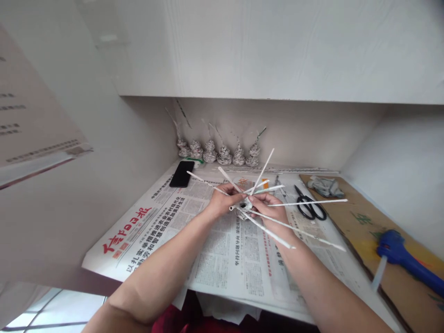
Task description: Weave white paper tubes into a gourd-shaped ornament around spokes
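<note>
Between my two hands is a small weaving of rolled paper sticks (261,225), its long white ends fanning out in several directions. My left hand (225,200) pinches it from the left, thumb on top near the middle. From the right, my right hand (272,209) grips it too, fingers bent around the sticks. The woven centre (243,213) shows just below the fingertips, partly hidden by them. Both hands are a little above the newspaper (166,231) that covers the table.
Several woven paper gourds (225,155) stand along the back wall. A black phone (182,174) lies at the left, black scissors (308,208) at the right. Spare paper sticks (287,170) lie behind. A cardboard sheet (367,222) bears a crumpled cloth (326,186) and a blue glue gun (398,249).
</note>
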Tool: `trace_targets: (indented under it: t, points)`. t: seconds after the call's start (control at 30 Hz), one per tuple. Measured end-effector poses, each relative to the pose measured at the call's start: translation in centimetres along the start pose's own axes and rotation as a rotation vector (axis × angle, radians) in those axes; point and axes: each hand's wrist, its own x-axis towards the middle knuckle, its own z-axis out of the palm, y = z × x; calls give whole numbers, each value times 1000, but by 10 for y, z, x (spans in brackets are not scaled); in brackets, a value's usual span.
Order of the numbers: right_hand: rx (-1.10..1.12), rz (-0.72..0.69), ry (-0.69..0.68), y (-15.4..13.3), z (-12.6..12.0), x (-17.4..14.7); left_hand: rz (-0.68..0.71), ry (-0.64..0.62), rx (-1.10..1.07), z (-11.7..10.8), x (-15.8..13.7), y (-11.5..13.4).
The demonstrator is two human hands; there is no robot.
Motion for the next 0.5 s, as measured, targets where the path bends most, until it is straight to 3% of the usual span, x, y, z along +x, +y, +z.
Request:
trace_targets:
  t: [0.17, 0.5]
  points:
    - [136, 32, -25, 1, 3, 1, -52, -39, -25, -3, 1, 2]
    - [-258, -274, -29, 5, -3, -1, -92, -25, 31, -2, -2, 7]
